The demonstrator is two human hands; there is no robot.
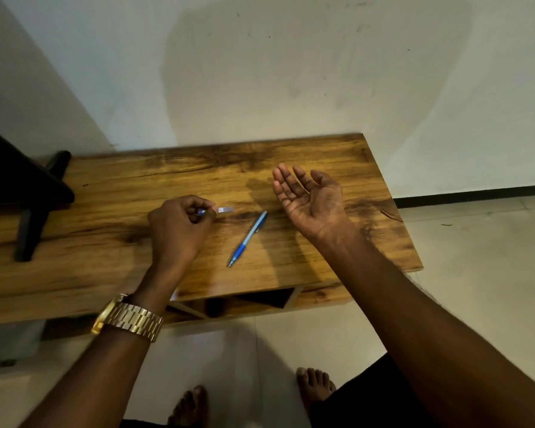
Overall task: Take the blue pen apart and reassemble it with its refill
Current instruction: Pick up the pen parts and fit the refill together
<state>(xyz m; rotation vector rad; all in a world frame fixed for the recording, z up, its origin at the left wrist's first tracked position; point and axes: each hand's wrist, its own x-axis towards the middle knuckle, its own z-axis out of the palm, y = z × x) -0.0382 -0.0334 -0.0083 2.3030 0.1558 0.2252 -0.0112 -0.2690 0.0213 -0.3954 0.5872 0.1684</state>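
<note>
Two hands over a wooden table (105, 273), broad enough to leave bare board on every side of the fingers: room, presumably, for setting down loose parts.

Right hand (309, 196): hovers beyond and to the right of the left fingertips, palm up, fingers released and spread, holding nothing. Probably kept free to receive something or to reach down next.

Left hand (179, 230): knuckles up, fingers clenched, pinching a small piece (224, 209) between thumb and forefinger. Wears a gold watch (127, 318) at the wrist, well back from the fingers.

Blue pen (248, 238): lies flat on the board between the two hands, just right of the left fingertips and nearer the body than the right palm. Points its tip toward the body and its clip end toward the right fingers. Looks whole from here, barrel and blue grip joined, so apparently not yet dismantled. Touched by neither hand.

Small piece: pokes out past the left fingertips toward the pen, pale and translucent, with a hint of blue inside the pinch. Too blurred to call refill, cap or part of another pen. Held low, close to the board, likely for steadiness.
</note>
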